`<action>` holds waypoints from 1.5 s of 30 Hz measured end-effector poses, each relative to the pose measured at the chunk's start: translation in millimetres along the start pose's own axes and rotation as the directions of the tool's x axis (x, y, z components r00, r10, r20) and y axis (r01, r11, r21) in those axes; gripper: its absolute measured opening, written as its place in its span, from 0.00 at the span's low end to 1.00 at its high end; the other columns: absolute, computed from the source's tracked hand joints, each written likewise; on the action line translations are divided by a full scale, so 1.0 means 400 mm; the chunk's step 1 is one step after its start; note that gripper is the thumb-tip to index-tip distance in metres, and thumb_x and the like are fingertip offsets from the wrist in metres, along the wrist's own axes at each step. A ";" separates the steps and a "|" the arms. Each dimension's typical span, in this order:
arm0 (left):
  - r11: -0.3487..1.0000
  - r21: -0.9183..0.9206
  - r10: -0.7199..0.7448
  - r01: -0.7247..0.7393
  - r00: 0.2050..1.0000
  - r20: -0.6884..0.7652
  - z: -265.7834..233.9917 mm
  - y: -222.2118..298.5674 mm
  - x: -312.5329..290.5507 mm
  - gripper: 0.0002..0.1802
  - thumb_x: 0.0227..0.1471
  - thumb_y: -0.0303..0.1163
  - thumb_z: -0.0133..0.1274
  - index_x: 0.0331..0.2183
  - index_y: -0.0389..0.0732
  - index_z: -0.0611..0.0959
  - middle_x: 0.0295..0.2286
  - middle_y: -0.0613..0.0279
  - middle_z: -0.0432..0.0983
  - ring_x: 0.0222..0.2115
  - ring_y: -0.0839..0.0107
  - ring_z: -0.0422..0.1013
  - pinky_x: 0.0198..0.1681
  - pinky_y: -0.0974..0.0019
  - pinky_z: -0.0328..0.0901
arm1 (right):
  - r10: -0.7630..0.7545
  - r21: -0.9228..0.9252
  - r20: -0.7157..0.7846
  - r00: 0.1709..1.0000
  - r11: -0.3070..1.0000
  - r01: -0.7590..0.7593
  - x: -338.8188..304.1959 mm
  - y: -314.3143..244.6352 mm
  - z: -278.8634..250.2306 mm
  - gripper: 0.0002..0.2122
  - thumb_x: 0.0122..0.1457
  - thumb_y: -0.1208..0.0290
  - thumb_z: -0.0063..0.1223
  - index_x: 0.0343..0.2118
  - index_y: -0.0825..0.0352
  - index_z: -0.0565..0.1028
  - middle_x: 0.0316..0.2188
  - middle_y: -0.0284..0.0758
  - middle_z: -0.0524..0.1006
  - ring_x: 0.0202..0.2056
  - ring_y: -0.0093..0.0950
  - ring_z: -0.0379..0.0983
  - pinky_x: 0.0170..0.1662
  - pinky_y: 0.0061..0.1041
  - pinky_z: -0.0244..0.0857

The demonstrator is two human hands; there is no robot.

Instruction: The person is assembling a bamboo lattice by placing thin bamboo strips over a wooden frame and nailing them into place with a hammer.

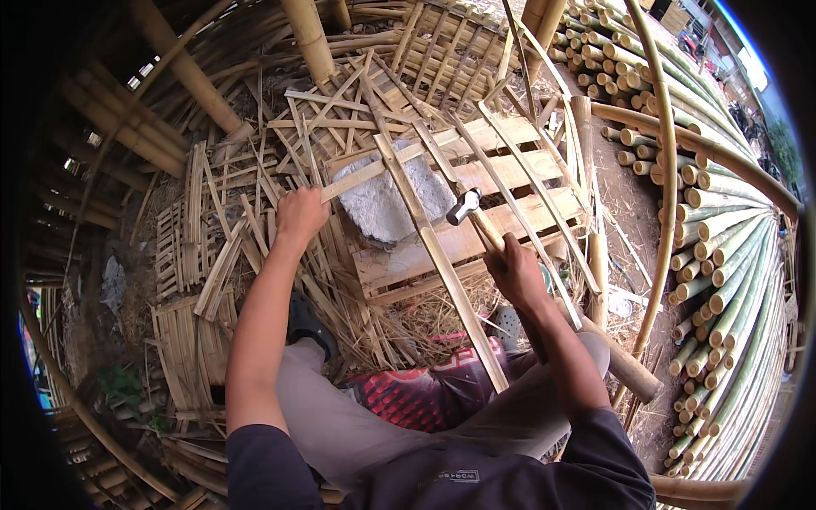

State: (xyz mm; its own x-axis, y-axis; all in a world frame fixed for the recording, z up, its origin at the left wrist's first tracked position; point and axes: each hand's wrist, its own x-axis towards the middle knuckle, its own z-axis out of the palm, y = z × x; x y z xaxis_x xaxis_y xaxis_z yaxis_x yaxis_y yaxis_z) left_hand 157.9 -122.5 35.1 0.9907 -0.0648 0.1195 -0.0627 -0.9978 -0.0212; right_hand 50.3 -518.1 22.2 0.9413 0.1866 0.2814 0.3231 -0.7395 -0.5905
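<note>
My left hand [303, 211] is closed round the left end of a bamboo slat [357, 179], which runs to the right over a grey stone block [395, 208]. In my right hand [517, 270] is a hammer [486, 229] gripped by its wooden handle, its metal head raised right of the stone. A long bamboo strip [438, 255] lies across the held slat and slopes down toward my lap. Several more strips [501, 197] fan out side by side over a low wooden pallet [399, 270] that carries the stone.
Cut green bamboo poles [718, 280] are stacked along the right side. Slatted bamboo panels [189, 238] and loose offcuts lie at the left. Upright bamboo posts [308, 38] stand behind, and a curved pole [667, 170] arches at the right. A thick log [627, 370] sits beside my right knee.
</note>
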 end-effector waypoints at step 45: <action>0.979 -0.166 0.105 -0.116 0.992 -0.072 0.035 0.018 0.048 0.11 0.47 0.33 0.53 0.29 0.34 0.81 0.24 0.40 0.77 0.28 0.44 0.76 0.35 0.47 0.71 | 0.108 -0.054 0.047 0.993 0.993 -0.105 -0.009 -0.011 -0.047 0.13 0.55 0.71 0.60 0.29 0.70 0.65 0.17 0.49 0.74 0.21 0.49 0.73 0.22 0.43 0.63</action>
State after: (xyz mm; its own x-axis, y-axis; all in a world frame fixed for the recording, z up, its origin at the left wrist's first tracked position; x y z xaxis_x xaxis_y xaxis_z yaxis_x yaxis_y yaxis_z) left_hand 178.2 -130.7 23.3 0.9674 -0.1705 0.1875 -0.1965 -0.9718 0.1301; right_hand 43.6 -527.5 38.0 0.9742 0.1359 0.1805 0.2165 -0.7889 -0.5751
